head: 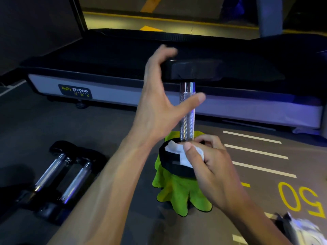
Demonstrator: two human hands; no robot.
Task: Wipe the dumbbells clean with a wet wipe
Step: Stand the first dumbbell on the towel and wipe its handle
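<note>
The dumbbell (187,110) stands on end on a green cloth (178,191) on the floor. The left hand (159,96) is spread wide, fingers on the side of the black top end, so it steadies the weight but does not grab it. The right hand (208,161) pinches a white wet wipe (178,151) against the bottom end. I think it is best to keep the top still and rub all the way round the rim, then up the shiny bar. Two more dumbbells (62,177) lie near on the left. The treadmill (123,92) label says "BODY STRONG". The floor (247,200) has a yellow "50".
</note>
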